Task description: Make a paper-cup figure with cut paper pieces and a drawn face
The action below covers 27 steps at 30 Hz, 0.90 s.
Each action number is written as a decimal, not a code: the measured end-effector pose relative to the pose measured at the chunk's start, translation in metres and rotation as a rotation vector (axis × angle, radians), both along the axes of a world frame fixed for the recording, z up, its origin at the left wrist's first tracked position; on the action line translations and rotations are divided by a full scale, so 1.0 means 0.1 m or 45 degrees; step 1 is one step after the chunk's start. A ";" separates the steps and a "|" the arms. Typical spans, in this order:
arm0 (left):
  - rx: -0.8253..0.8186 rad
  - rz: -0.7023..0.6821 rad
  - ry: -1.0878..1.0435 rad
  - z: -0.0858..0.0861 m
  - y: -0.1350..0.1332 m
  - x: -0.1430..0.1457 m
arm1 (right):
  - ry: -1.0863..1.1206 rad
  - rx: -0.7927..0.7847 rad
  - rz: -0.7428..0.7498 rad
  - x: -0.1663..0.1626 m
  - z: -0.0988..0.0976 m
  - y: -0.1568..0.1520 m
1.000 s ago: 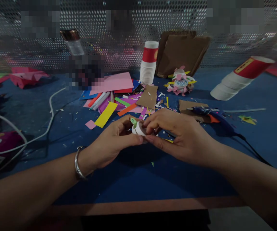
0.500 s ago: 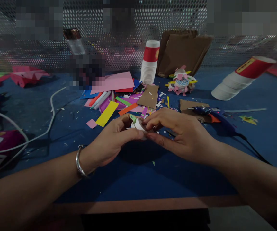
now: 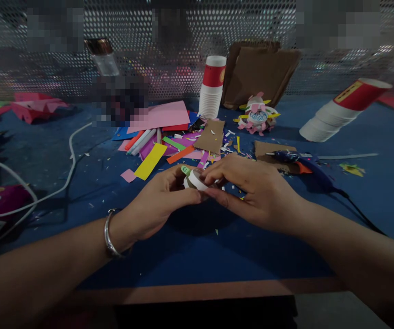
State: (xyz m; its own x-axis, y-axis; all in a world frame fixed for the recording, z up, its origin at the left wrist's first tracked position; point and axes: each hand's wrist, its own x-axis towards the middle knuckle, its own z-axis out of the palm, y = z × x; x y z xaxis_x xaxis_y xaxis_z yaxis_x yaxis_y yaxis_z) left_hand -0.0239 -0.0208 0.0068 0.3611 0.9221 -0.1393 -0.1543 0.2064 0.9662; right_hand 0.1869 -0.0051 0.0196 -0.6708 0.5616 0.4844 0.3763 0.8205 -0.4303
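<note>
Both hands meet over the middle of the blue table (image 3: 190, 256). My left hand (image 3: 159, 203) and my right hand (image 3: 252, 189) pinch a small white paper ring (image 3: 195, 179) between their fingertips. A green paper bit (image 3: 185, 170) sticks up from the ring's left side. Fingers of both hands are closed round the ring, which stays just above the tabletop. A metal bracelet (image 3: 108, 233) is on my left wrist.
Coloured paper strips and scraps (image 3: 164, 146) lie just beyond the hands. A blue glue gun (image 3: 300, 165) with its cable rests on cardboard to the right. Stacked paper cups stand upright (image 3: 212, 89) and lie tipped (image 3: 341, 114). A decorated paper piece (image 3: 257, 116), brown cardboard (image 3: 262, 73), white cables (image 3: 70, 160).
The hands have turned the paper ring slightly and shifted a little up and left; otherwise the scene is the same.
</note>
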 end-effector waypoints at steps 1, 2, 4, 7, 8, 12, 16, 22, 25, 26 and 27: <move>0.000 -0.002 -0.001 0.01 0.00 0.00 | 0.001 -0.005 -0.003 0.00 0.00 0.00; -0.003 -0.004 -0.001 0.01 -0.01 -0.01 | 0.004 -0.007 -0.007 0.00 0.00 0.00; -0.018 -0.007 0.000 0.03 -0.02 -0.01 | 0.011 -0.009 -0.013 0.01 0.00 0.00; -0.029 -0.015 0.014 0.04 -0.03 -0.01 | 0.007 0.017 -0.014 0.00 -0.01 0.01; -0.021 -0.026 0.016 0.04 -0.03 -0.01 | 0.002 0.026 -0.012 0.00 -0.01 0.01; 0.037 -0.063 -0.015 0.05 -0.02 0.00 | -0.009 0.052 -0.015 -0.01 -0.04 0.02; 0.004 -0.031 -0.037 0.04 -0.03 0.01 | -0.010 0.112 -0.041 -0.02 -0.08 0.03; -0.048 0.017 -0.097 0.05 -0.02 0.03 | -0.005 0.254 -0.015 -0.05 -0.09 0.04; -0.074 0.007 -0.101 0.06 0.00 0.02 | -0.020 0.243 -0.024 -0.05 -0.08 0.03; -0.082 0.004 -0.105 0.07 0.00 0.02 | -0.026 0.233 -0.034 -0.04 -0.08 0.03; -0.092 0.000 -0.112 0.08 0.01 0.01 | -0.033 0.227 -0.039 -0.04 -0.07 0.03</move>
